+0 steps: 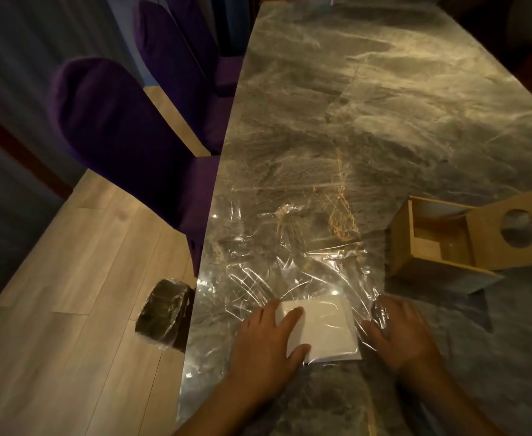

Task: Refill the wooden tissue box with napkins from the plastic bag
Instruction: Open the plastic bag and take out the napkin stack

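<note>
Near the front edge of the tabletop, the left hand lay flat on a white stack of napkins. Its grip was spread, not pinching: the fingers rested on the left part of the stack and the thumb pressed at the near edge. The right hand lay just beside the right side of the stack, palm down on the plastic bag, fingers loosely spread and holding nothing that I could see. It seemed to press the crinkled film flat.

The napkins looked to be still covered by the clear bag, which stretched away from the hands over the tabletop, though I could not tell surely where its opening was. To the right, apart from the bag, the wooden tissue box lay open, with its inside looking empty. Its lid, with a round hole, rested against it.

So the task seemed to be at an early step: the box was opened and ready, but no napkin was yet inside. The stack had still to be taken out of the bag, put in the box, and the lid closed.

Both forearms came from the bottom of the view, wrists low, hands close together on each side of the stack.
</note>
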Demonstrator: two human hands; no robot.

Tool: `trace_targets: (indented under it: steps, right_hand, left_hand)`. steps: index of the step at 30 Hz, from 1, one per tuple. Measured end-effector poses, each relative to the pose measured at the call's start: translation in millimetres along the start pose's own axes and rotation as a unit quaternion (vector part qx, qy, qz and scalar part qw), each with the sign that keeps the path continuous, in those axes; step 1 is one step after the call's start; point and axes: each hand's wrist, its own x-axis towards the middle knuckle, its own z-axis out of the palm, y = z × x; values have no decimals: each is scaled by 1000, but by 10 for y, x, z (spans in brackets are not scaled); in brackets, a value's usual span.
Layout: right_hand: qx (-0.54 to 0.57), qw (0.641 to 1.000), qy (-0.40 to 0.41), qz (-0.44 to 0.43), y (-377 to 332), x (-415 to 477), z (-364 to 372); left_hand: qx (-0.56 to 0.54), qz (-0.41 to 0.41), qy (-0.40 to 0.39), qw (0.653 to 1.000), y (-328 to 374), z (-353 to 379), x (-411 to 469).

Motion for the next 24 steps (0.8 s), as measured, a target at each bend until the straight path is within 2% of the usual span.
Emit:
trace_targets:
  steps: [3, 6, 10, 14, 18, 22, 24]
  right_hand:
    - [118, 991, -1, 59, 12, -20, -8]
    - [136, 986, -19, 94, -1, -12, -28]
    - [89, 985, -55, 137, -39, -26, -28]
    - [92, 986, -56, 127, -12, -14, 61]
    - [157, 983, -6, 100, 76, -19, 99]
    - [206, 973, -13, 104, 179, -45, 138]
    - [248, 962, -28, 115, 197, -66, 161]
  left_hand:
    - [-43, -29, 50, 997, -54, 35, -33]
    - [-52, -75, 132, 987, -108, 21, -100]
    - [-35, -171, 127, 976, -238, 87, -181]
    - [-58, -234, 125, 962, -331, 51, -214]
    - [-174, -280, 110, 938, -447, 62, -207]
    - [-169, -301, 47, 937, -427, 28, -218]
    - [-179, -293, 46, 938, -429, 12, -224]
